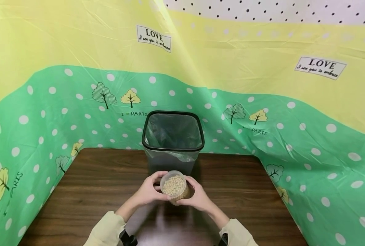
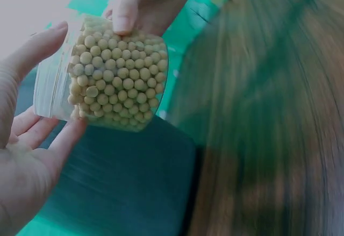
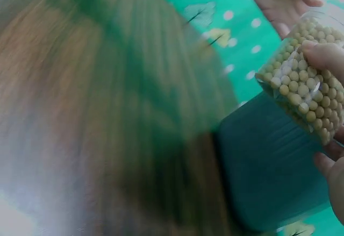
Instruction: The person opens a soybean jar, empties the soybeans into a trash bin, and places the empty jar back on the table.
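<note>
A clear plastic jar full of round, pale soybeans is held up over the table, its mouth facing the head camera and no lid showing. My left hand holds the jar from the left, with thumb and fingers about its rim end. On the other side my right hand grips the jar's body. Through the jar's wall the soybeans are plainly seen in the left wrist view, and the right thumb lies across them in the right wrist view.
Just beyond the hands stands a dark square bin with a black rim and a clear plastic liner. It stands on a dark wood table. Green and yellow printed cloth hangs behind the table and along both sides.
</note>
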A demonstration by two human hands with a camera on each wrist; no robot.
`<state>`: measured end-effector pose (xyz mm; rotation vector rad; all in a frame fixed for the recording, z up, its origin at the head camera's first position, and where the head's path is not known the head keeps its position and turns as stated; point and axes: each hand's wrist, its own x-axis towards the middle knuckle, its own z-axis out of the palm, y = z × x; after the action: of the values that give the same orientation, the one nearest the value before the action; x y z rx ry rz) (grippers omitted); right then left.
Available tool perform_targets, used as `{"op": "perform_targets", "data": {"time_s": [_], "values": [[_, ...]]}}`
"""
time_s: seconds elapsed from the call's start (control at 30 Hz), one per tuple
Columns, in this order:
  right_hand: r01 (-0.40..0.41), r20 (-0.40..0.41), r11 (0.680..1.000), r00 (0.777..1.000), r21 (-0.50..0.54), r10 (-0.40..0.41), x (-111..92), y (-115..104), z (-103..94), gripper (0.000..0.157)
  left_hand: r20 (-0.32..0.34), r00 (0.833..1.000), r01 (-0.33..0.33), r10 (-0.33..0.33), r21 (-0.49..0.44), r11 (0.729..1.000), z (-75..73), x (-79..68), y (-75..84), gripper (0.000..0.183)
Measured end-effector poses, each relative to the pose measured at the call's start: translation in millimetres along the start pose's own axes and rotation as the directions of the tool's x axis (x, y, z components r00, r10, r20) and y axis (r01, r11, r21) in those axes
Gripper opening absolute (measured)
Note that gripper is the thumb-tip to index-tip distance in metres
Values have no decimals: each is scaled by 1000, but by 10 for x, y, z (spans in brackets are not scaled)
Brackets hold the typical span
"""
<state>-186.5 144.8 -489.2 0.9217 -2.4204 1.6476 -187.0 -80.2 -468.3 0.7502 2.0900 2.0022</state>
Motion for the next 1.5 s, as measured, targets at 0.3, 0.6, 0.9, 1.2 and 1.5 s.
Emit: {"op": "perform_targets", "data": {"time_s": [0.3,0.6,0.9,1.2,1.5], "values": [[80,17,996,997,-27,-79,174,-704,-240,75,-24,991,-134,132,-183,974,24,10,291,75],[103,17,993,995,-51,-102,216,-786,-264,76,-25,992,-126,124,-225,966,27,21,343,76],[67,-14,997,998,48,-66,201,-658,-227,72,148,983,-73,112,-243,967,-128,145,386,85],[69,86,976,992,206,-89,165,-510,-236,67,226,956,-126,189,-266,956,-117,108,296,89],[67,91,977,992,205,-87,139,-497,-234,64,150,952,-233,266,-208,950,-59,100,264,79]]}}
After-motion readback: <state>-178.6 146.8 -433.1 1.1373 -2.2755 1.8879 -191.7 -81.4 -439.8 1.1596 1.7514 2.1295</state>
